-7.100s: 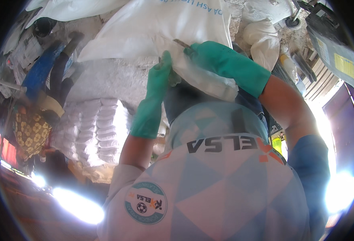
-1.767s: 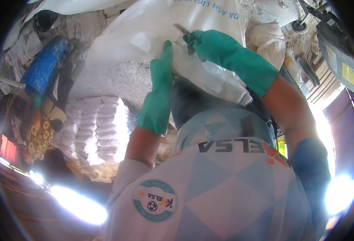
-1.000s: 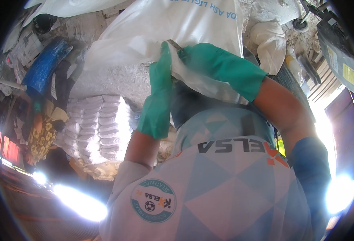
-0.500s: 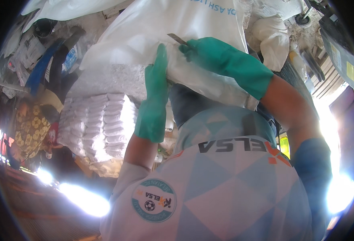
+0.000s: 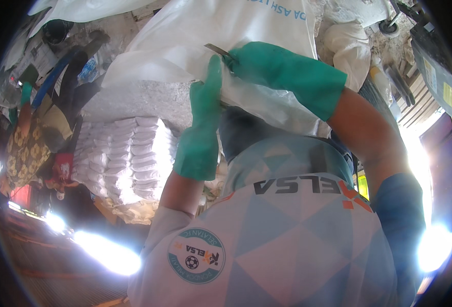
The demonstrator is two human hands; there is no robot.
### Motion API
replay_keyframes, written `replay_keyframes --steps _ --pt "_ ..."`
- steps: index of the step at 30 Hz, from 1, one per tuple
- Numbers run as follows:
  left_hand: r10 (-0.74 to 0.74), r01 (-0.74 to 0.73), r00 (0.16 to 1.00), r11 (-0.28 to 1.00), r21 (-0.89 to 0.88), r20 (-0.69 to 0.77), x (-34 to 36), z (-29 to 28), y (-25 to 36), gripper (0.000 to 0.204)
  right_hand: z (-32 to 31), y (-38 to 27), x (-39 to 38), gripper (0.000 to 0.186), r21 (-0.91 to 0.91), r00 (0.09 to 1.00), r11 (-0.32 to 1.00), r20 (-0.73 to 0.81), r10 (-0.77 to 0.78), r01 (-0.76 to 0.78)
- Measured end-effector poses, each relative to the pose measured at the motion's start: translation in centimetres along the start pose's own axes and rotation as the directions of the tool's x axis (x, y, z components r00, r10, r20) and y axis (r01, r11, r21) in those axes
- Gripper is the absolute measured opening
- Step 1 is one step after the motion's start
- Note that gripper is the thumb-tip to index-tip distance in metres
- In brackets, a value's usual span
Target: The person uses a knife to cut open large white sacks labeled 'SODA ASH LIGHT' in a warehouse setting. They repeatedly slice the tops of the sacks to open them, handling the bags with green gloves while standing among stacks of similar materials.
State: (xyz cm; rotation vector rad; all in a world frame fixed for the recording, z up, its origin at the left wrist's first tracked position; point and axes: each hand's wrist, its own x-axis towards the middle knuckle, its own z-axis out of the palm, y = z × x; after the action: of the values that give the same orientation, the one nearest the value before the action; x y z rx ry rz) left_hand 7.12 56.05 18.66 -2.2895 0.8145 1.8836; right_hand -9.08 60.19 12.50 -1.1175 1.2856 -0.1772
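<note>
A large white woven sack [image 5: 169, 56] with pale blue print spreads in front of me. My left hand [image 5: 206, 94], in a long green rubber glove, is at the sack's near edge. One digit, which looks like the thumb, lies straight along the cloth while the others seem curled round the edge, mostly hidden. My right hand [image 5: 244, 59], gloved the same way, is closed on a flat knife [image 5: 215, 49]. Its blade sticks out leftward, just beyond the left hand's tip and over the sack. The knife's handle is hidden in the glove.
Stacked white filled bags [image 5: 118, 153] stand to the left. Beyond them a person in a patterned shirt [image 5: 27, 153] wears a green glove. A tied white bag [image 5: 346, 48] sits at the far right, near a grey machine with a yellow label [image 5: 451, 97].
My right hand and the knife have shifted slightly left and away from me. My left hand has moved a little right, nearer the knife. The other person's gloved arm has come into sight.
</note>
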Motion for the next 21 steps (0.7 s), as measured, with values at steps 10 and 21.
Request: replay_keyframes --steps 10,21 --pt "-0.027 0.036 0.999 0.976 0.215 -0.045 -1.6 -3.8 -1.4 0.05 1.8 3.5 -1.5 0.048 -0.015 1.0 1.0 -0.016 0.025 -0.025" --pt "0.102 -0.1 0.994 0.994 0.042 -0.04 1.9 -6.6 0.1 0.077 0.1 -0.7 -0.2 0.047 0.504 0.979 0.853 -0.066 0.192 -0.133"
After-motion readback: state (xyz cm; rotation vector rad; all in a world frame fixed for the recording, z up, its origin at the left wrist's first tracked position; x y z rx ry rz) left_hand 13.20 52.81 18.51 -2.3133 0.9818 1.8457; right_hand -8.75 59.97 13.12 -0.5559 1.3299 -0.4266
